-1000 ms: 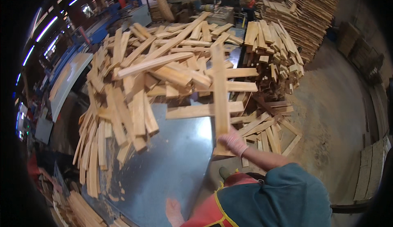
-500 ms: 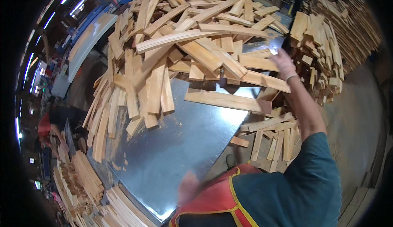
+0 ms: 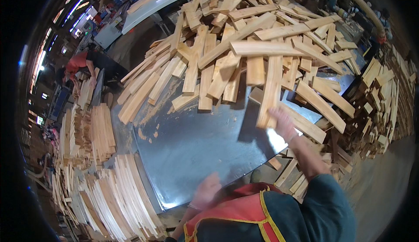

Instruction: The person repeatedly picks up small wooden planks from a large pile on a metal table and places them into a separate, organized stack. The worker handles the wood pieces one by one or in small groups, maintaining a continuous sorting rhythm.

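Note:
My right hand (image 3: 284, 125) is closed at the near end of a pale wooden board (image 3: 271, 91). That board slants down from the pile toward me, and its shadow falls on the metal table (image 3: 187, 141). Close to the table's front edge is my left hand (image 3: 207, 192), smeared by motion, with no board visible in it; how its fingers are set is unclear. A big jumbled pile of similar boards (image 3: 218, 78) covers the far part of the table. Another board (image 3: 303, 123) lies beside my right hand, sloping toward the right.
Stacked strips (image 3: 135, 194) stand at the lower left, with another stack (image 3: 102, 130) behind them. More cut wood (image 3: 379, 102) is heaped at the right, and loose pieces (image 3: 286, 172) lie below the table's right edge. A person in red (image 3: 78, 65) bends over at the far left.
My view has turned, so the pile sits farther right. My right hand has come from the pile's right side toward me and now holds a board. The left hand stays near the front edge.

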Demonstrator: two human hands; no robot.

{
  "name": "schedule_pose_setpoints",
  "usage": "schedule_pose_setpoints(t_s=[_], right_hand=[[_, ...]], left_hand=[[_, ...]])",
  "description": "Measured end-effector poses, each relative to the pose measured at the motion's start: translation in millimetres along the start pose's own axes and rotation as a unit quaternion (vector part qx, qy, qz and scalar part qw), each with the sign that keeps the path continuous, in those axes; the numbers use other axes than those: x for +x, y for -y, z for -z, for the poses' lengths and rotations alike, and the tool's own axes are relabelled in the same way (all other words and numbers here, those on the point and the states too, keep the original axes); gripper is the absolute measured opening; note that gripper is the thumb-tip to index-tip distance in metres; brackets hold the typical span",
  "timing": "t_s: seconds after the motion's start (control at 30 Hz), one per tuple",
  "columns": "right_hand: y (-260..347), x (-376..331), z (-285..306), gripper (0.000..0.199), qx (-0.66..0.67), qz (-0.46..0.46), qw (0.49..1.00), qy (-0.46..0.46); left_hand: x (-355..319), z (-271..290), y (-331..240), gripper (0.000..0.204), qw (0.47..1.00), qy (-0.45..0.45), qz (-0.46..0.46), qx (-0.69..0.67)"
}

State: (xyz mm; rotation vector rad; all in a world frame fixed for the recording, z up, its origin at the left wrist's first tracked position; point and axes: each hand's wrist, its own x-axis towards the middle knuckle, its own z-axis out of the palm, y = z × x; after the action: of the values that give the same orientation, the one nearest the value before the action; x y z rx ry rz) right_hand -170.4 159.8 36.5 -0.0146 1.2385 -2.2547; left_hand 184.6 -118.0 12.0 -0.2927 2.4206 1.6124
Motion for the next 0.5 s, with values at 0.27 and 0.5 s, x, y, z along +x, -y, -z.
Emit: schedule_pose_setpoints(t_s=[0.27,0.5], right_hand=[[-171,-195,-148,0.064,0.063,-0.214,0.945,0.239],[-203,-166,-159,0.069,-0.46,-0.159,0.83,0.272]], left_hand=[[-7,56,-1,0.061,0.988,-0.027,0.048,-0.143],[-40,96,66,0.041,0.938,-0.24,0.049,-0.245]])
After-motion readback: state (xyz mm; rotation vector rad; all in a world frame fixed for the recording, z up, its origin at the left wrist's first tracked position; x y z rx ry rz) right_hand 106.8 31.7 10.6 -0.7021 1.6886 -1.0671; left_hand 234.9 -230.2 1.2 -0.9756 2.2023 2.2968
